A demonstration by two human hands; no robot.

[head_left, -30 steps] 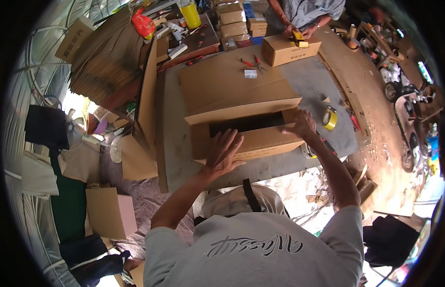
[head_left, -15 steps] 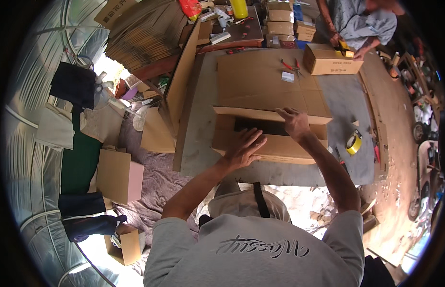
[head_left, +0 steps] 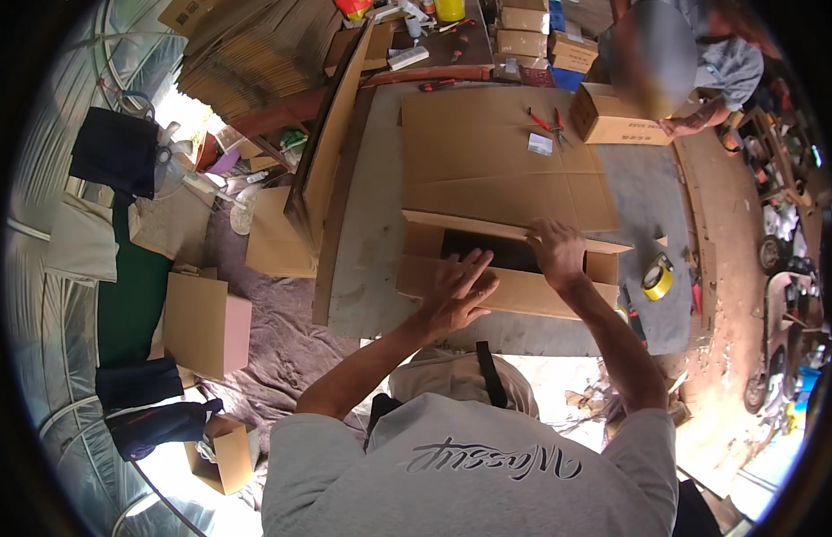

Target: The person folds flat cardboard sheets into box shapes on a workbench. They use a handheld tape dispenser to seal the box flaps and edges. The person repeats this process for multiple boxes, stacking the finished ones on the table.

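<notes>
An open cardboard box (head_left: 501,291) lies lengthwise on the grey table in front of me. Inside it is something flat and black (head_left: 514,249), partly covered by my hands; its kind does not show. My left hand (head_left: 454,291) rests at the near wall with its fingers spread, some reaching over the opening. My right hand (head_left: 559,257) is bent over the right part of the box, its fingers curled on the edge of the raised far flap (head_left: 488,221).
A flat cardboard sheet (head_left: 505,148) lies beyond the box, with red-handled pliers (head_left: 550,123) and a white label (head_left: 539,143). Yellow tape (head_left: 657,279) sits to the right. A co-worker's hand (head_left: 700,119) touches a closed carton (head_left: 620,128). Cardboard (head_left: 340,134) stands upright at the left.
My right hand has come down a little, its fingers now curled on the far flap's edge. My left hand stays at the near wall. The co-worker has leaned over the carton.
</notes>
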